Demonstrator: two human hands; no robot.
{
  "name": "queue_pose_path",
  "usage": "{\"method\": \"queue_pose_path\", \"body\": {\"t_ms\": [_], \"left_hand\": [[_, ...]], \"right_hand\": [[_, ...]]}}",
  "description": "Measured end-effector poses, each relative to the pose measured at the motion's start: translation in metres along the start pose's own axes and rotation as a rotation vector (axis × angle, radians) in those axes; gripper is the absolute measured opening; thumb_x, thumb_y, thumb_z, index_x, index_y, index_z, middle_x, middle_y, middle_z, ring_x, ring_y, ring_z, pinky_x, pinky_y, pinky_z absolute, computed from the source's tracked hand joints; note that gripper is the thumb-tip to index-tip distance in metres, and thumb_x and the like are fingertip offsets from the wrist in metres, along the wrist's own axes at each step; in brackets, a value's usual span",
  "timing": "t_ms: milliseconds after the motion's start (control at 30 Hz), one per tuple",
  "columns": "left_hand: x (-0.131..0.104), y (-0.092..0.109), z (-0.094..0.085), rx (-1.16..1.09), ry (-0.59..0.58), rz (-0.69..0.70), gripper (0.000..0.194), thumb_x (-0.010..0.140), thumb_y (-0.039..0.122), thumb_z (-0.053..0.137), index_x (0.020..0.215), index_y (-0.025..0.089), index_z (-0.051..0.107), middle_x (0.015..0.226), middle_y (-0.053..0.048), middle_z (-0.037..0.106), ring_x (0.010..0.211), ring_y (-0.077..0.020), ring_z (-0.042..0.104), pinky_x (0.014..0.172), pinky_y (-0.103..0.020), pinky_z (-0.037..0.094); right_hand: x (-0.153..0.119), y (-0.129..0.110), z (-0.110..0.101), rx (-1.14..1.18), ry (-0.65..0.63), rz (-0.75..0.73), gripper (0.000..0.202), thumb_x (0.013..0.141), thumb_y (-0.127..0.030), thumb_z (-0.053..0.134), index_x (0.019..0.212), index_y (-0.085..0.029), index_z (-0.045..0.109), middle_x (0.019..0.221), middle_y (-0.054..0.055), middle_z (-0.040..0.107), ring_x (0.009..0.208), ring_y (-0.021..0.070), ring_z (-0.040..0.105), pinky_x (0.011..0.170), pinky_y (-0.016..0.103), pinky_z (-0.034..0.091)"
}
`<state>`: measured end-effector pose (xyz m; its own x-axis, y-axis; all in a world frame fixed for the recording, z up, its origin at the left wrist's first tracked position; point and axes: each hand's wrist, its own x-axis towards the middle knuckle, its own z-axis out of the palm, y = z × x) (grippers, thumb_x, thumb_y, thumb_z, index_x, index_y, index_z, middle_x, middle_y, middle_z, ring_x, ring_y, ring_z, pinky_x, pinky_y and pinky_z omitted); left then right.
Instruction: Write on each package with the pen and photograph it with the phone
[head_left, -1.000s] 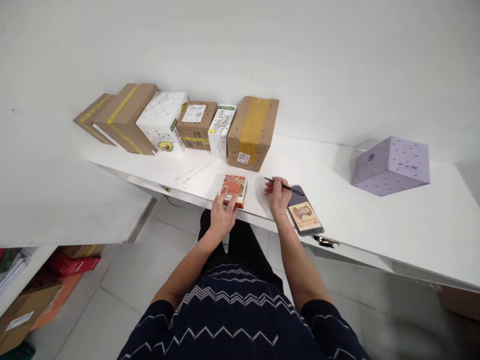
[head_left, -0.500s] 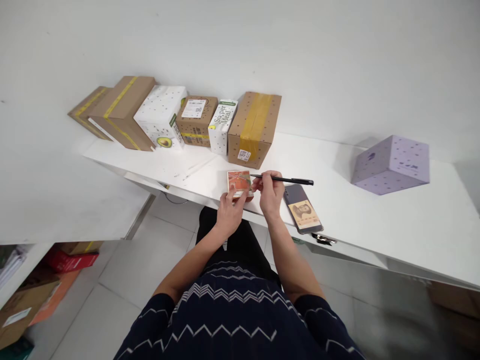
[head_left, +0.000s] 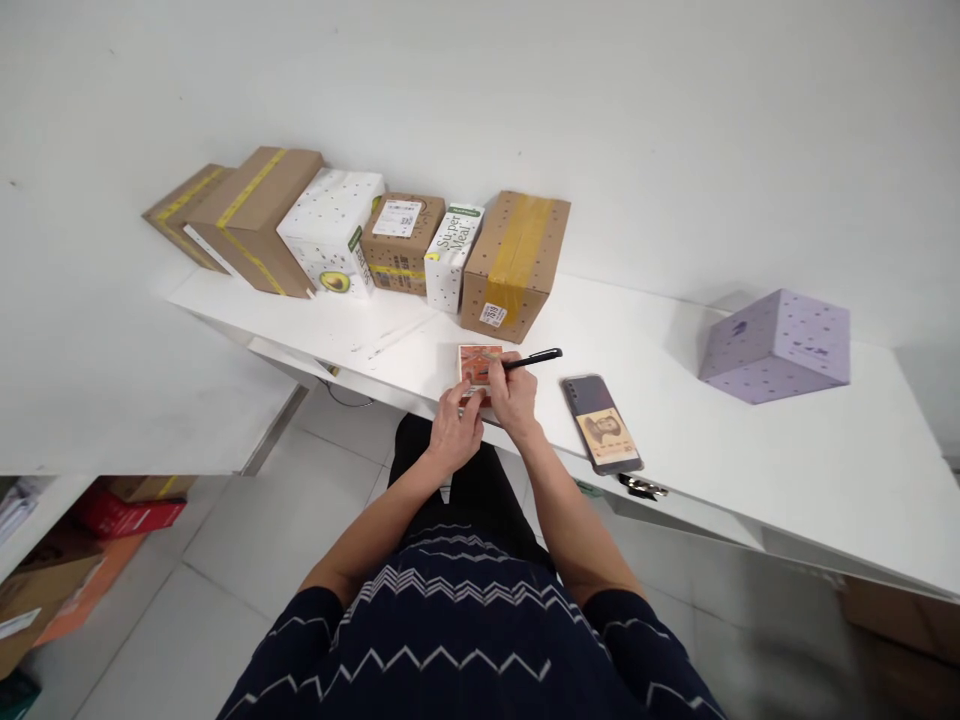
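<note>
A small box [head_left: 470, 360] with an orange-red printed top lies at the near edge of the white table. My left hand [head_left: 454, 432] is closed on its near side, fingertips bent over the lower part and holding it against the tabletop. In my right hand [head_left: 513, 397] is a black pen [head_left: 538, 358], its upper end pointing up to the right. The right fingers rest over the box's right part and hide the pen's tip. To the right of that hand a phone [head_left: 601, 425] with a tan portrait picture on its back lies flat.
Along the wall stand several boxes, among them a taped brown carton [head_left: 517, 265] just behind the small box and a white "Super Meal" box [head_left: 454, 258]. A lilac box [head_left: 780, 345] stands at the right. Keys [head_left: 643, 487] hang at the table's front edge.
My right hand has moved left with the pen, from beside the small box onto its top. The pen now slants up more steeply. My left hand stays on the box.
</note>
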<state>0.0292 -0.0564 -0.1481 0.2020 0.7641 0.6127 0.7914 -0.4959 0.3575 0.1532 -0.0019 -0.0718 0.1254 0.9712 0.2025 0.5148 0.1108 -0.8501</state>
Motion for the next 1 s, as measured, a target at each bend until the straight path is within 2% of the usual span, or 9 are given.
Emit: {"method": "queue_pose_path", "body": {"t_ms": [233, 633, 767, 900, 967, 1000], "left_hand": [[-0.002, -0.003, 0.000, 0.009, 0.000, 0.016, 0.065, 0.087, 0.009, 0.052, 0.149, 0.021, 0.037, 0.141, -0.019, 0.042, 0.130, -0.0326, 0.049, 0.099, -0.048, 0.056], [-0.004, -0.005, 0.002, 0.014, -0.012, 0.005, 0.061, 0.087, 0.010, 0.053, 0.146, 0.022, 0.040, 0.142, -0.019, 0.043, 0.131, -0.0328, 0.049, 0.100, -0.050, 0.055], [-0.002, -0.004, -0.001, 0.004, -0.019, 0.010, 0.060, 0.088, 0.010, 0.052, 0.146, 0.022, 0.040, 0.142, -0.018, 0.043, 0.133, -0.0324, 0.048, 0.101, -0.050, 0.055], [0.001, -0.001, -0.004, 0.036, 0.021, 0.041, 0.059, 0.089, 0.009, 0.051, 0.145, 0.022, 0.039, 0.142, -0.018, 0.042, 0.129, -0.0310, 0.049, 0.100, -0.048, 0.055], [0.002, -0.001, -0.005, 0.043, 0.026, 0.055, 0.059, 0.089, 0.009, 0.051, 0.145, 0.020, 0.038, 0.141, -0.019, 0.042, 0.128, -0.0311, 0.050, 0.098, -0.047, 0.056], [0.003, -0.001, -0.005, 0.042, 0.023, 0.060, 0.059, 0.090, 0.009, 0.051, 0.146, 0.020, 0.037, 0.141, -0.019, 0.042, 0.128, -0.0313, 0.049, 0.098, -0.047, 0.056]], "right_hand": [[0.001, -0.003, 0.000, -0.031, -0.049, -0.024, 0.032, 0.093, -0.048, 0.033, 0.087, -0.024, 0.053, 0.075, 0.004, 0.069, 0.073, 0.0222, 0.067, 0.071, 0.031, 0.050], [0.003, -0.001, -0.003, -0.013, -0.064, -0.019, 0.033, 0.093, -0.050, 0.034, 0.085, -0.023, 0.052, 0.066, 0.002, 0.063, 0.066, 0.0206, 0.064, 0.066, 0.029, 0.047], [0.001, -0.001, 0.000, 0.147, 0.034, 0.050, 0.029, 0.092, -0.050, 0.039, 0.083, -0.024, 0.049, 0.061, -0.002, 0.060, 0.060, 0.0178, 0.061, 0.065, 0.029, 0.048], [0.000, 0.007, -0.005, 0.414, 0.235, 0.184, 0.024, 0.092, -0.048, 0.040, 0.085, -0.026, 0.042, 0.057, -0.006, 0.053, 0.050, 0.0148, 0.054, 0.055, 0.026, 0.044], [0.003, 0.017, -0.016, 0.371, 0.339, 0.252, 0.024, 0.093, -0.048, 0.037, 0.084, -0.025, 0.041, 0.059, -0.005, 0.054, 0.050, 0.0147, 0.053, 0.054, 0.025, 0.042], [0.005, 0.024, -0.023, 0.270, 0.346, 0.281, 0.026, 0.094, -0.047, 0.036, 0.082, -0.025, 0.043, 0.061, -0.004, 0.056, 0.053, 0.0154, 0.055, 0.056, 0.026, 0.043]]}}
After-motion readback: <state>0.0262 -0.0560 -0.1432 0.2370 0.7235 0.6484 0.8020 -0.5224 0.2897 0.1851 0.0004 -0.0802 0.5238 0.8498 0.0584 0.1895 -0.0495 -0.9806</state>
